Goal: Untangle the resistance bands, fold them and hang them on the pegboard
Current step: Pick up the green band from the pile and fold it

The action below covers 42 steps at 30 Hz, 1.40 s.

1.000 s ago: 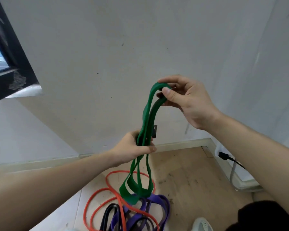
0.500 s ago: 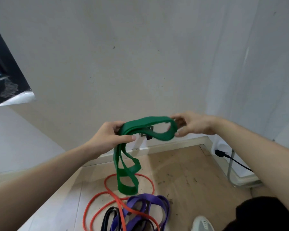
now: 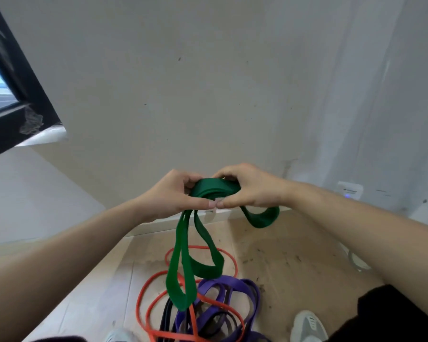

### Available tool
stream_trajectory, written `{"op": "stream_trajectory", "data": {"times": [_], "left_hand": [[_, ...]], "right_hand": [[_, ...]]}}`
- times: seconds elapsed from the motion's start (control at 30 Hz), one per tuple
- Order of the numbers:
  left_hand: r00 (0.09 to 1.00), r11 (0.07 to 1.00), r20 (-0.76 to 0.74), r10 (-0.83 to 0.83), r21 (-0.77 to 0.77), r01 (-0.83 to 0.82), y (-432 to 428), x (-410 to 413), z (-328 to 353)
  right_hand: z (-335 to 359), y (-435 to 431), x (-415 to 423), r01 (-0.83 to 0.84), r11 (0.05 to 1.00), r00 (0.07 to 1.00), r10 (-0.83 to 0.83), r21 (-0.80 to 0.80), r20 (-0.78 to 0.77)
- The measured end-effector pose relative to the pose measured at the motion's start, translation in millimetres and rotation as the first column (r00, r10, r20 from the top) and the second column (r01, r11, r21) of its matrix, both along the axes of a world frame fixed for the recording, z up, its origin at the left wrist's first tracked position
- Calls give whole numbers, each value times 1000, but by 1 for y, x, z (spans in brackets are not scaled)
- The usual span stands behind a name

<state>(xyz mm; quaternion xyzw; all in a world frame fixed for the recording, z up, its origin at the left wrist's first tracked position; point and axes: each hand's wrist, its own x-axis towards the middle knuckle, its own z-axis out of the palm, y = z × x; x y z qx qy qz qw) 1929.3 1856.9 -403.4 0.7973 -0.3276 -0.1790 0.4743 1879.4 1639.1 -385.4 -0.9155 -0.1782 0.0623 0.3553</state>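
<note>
A wide green resistance band (image 3: 183, 257) hangs in front of me, bunched at its top between both hands. My left hand (image 3: 173, 196) grips the bunch from the left and my right hand (image 3: 250, 188) grips it from the right, thumbs touching. Two long loops dangle down from the left hand, and a short loop hangs out under the right hand. On the floor below lies a tangle of an orange band (image 3: 148, 292), a purple band (image 3: 235, 290) and a black band (image 3: 166, 317). No pegboard is in view.
A plain white wall fills the view ahead, with a dark window frame (image 3: 13, 95) at the upper left. A white device with a small blue light (image 3: 350, 191) sits low on the right wall. My shoes (image 3: 307, 327) stand beside the tangle on the wooden floor.
My hands have come together from apart, folding the top span of the green band into a bunch. A short loop now hangs under the right hand.
</note>
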Motion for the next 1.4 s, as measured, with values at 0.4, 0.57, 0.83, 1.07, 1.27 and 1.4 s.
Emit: {"op": "stream_trajectory", "data": {"times": [0.4,0.57,0.83,1.07,1.27,1.4], "left_hand": [[948,964,318,-12,257,-74,7,6,1],[936,958,351,3,266,-103,9,8,7],[986,993,159,56,90,-71,1,-2,-8],[989,995,-119,86,-45,-92,-6,-18,-21],[971,967,-132,199,-133,-217,-4,-9,-17],[957,936,-163,240,-222,-272,1,0,-12]], "right_hand": [[14,-1,-1,46,976,998,-33,-215,62],[13,-1,-1,79,987,994,-68,-137,88],[13,5,-9,116,947,990,-136,300,45],[26,7,-8,124,790,984,-178,601,30],[29,-27,0,169,789,980,-200,590,-14],[17,-59,2,205,877,978,-166,434,-127]]}}
